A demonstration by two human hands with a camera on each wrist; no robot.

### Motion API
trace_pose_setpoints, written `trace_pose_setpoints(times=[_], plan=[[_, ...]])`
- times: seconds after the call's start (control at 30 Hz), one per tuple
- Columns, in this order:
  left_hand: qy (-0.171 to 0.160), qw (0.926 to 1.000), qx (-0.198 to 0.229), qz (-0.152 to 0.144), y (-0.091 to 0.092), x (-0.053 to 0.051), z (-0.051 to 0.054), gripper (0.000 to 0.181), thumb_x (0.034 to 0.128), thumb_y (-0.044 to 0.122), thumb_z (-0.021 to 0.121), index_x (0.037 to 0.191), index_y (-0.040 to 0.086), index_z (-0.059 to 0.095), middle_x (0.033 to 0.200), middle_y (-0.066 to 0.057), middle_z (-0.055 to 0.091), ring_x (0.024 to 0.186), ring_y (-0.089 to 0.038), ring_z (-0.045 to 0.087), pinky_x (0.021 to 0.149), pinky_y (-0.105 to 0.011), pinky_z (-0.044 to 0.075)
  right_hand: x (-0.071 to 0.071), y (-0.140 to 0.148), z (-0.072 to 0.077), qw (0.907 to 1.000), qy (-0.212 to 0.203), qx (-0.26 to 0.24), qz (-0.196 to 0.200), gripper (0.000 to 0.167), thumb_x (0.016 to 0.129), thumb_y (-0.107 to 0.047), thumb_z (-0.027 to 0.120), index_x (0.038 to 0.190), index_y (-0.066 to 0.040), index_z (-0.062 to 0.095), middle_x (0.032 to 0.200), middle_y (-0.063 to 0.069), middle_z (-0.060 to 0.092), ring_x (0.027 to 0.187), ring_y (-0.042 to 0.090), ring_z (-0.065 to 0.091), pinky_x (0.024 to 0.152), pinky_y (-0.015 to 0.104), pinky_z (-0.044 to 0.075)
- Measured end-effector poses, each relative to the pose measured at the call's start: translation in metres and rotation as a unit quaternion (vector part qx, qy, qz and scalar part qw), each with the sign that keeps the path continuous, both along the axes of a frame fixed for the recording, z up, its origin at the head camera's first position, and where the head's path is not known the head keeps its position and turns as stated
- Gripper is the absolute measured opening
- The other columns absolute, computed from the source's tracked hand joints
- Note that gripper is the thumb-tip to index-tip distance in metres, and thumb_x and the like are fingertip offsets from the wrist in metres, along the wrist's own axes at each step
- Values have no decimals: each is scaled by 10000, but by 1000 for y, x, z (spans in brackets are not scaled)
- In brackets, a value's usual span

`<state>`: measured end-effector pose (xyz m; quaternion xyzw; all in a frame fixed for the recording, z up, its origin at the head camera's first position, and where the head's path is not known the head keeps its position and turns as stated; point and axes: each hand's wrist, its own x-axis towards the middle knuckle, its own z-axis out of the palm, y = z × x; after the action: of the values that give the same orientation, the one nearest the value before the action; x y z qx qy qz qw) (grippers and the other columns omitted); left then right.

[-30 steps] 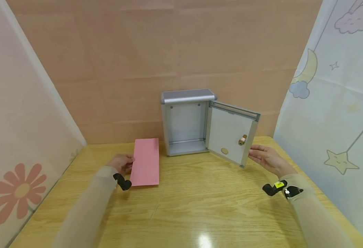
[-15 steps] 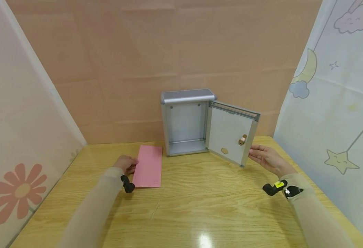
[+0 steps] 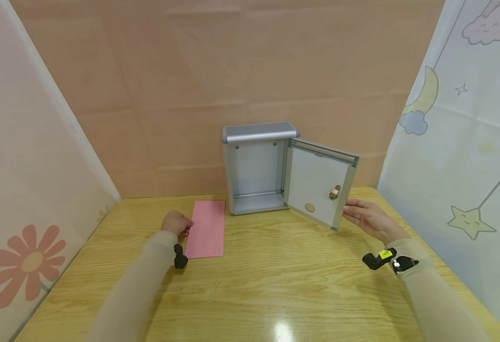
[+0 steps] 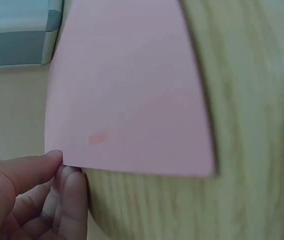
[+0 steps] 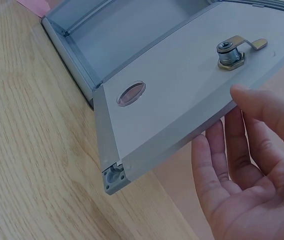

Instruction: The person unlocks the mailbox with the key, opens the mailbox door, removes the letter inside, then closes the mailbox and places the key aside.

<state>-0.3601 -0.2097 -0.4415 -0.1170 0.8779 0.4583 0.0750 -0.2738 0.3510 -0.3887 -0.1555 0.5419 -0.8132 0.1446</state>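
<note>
The left sleeve (image 3: 126, 289) and the right sleeve (image 3: 439, 289) are long, plain and pale beige, smooth-looking cloth that narrows toward the ends. The left carries a small, bent black fitting (image 3: 180, 259); the right has an angular black fitting (image 3: 372, 261) marked with a bright yellow label (image 3: 385, 254), and beside it a glossy black part (image 3: 408, 263) showing a whitish patch

Worktop (image 3: 301, 280) of yellowish wood grain, with 1 bright reflection (image 3: 282, 331) at the near edge. Far: creased peach backdrop (image 3: 181, 80). Left: pale panel (image 3: 23, 137) bearing 1 large red flower (image 3: 32, 262). Right: white panel (image 3: 450, 164) printed with pink cloud (image 3: 487, 29), crescent moon (image 3: 431, 92), blue cloud (image 3: 413, 123) and smiling star (image 3: 471, 223).
</note>
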Motion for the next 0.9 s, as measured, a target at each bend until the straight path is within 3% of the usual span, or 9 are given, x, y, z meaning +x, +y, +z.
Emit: trace_pose_setpoints(times=[0.2, 0.67, 0.77, 0.83, 0.9], plan=[[122, 9989, -427, -180, 3, -1, -1, 128, 869, 85, 685, 927, -23, 719, 679, -49, 631, 565, -129, 562, 502, -228, 478, 1, 1, 0, 9998, 17, -119, 144, 364, 1011, 87, 324, 1095, -42, 655, 1113, 56, 681, 1051, 177, 662, 936, 263, 511], [357, 9961, -700, -393, 3, -2, 7, 111, 868, 109, 666, 832, 4, 675, 639, -29, 616, 547, -129, 548, 500, -240, 449, -2, 1, 0, 9994, -96, -259, 215, 352, 1011, 84, 328, 1102, -34, 647, 1125, 62, 675, 1061, 182, 659, 938, 264, 511], [712, 9966, -289, -309, 10, -3, 18, 130, 885, 153, 666, 894, 24, 658, 718, -22, 632, 618, -132, 573, 554, -253, 487, -3, 1, -1, 9995, -106, -242, 198, 361, 1013, 82, 323, 1098, -40, 652, 1123, 54, 674, 1060, 176, 659, 939, 262, 510], [983, 9935, 496, -299, 20, -3, 31, 186, 911, 162, 654, 1010, 5, 634, 851, -44, 645, 733, -147, 611, 684, -293, 550, -3, 1, -1, 9994, -88, -247, 220, 365, 1014, 81, 319, 1097, -40, 654, 1124, 53, 673, 1062, 174, 657, 942, 262, 508], [1063, 9818, 1534, -350, 36, -1, 46, 257, 932, 141, 641, 1133, -11, 593, 1014, -69, 625, 883, -174, 619, 871, -346, 545, -3, 2, -1, 9992, -66, -294, 264, 368, 1014, 82, 314, 1096, -35, 653, 1125, 57, 673, 1063, 177, 656, 948, 265, 505]])
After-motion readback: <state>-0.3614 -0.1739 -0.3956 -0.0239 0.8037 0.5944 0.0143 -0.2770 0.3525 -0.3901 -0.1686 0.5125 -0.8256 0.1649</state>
